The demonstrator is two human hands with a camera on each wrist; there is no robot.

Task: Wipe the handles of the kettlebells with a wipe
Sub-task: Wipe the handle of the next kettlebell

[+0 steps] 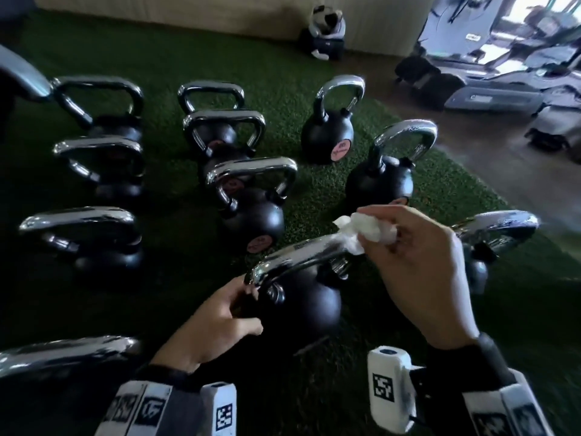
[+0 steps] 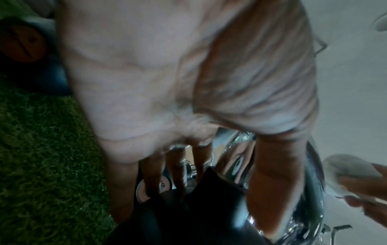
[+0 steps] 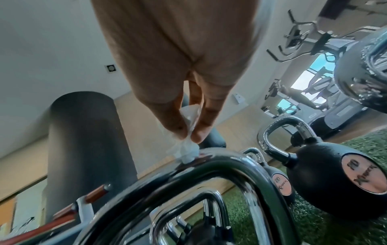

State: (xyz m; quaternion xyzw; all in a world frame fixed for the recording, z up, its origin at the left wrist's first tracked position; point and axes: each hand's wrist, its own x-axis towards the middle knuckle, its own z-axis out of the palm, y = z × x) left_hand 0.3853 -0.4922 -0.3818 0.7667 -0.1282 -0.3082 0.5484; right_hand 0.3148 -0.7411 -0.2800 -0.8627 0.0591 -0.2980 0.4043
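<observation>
Several black kettlebells with chrome handles stand on green turf. The nearest kettlebell (image 1: 308, 306) is between my hands. My left hand (image 1: 251, 306) grips it at the left foot of its handle (image 1: 295, 258), with fingers (image 2: 153, 180) on the black ball and the thumb on the other side of the chrome. My right hand (image 1: 374, 247) pinches a crumpled white wipe (image 1: 371, 229) between thumb and fingers. The wipe (image 3: 186, 152) touches the top of the handle (image 3: 220, 164) near its right bend.
More kettlebells (image 1: 251, 215) (image 1: 380, 180) (image 1: 328, 136) stand in rows ahead and left, one (image 1: 490, 237) close on the right. Cardio machines (image 1: 503, 67) stand on the wooden floor (image 1: 471, 146) at the far right. A bag (image 1: 325, 36) sits by the back wall.
</observation>
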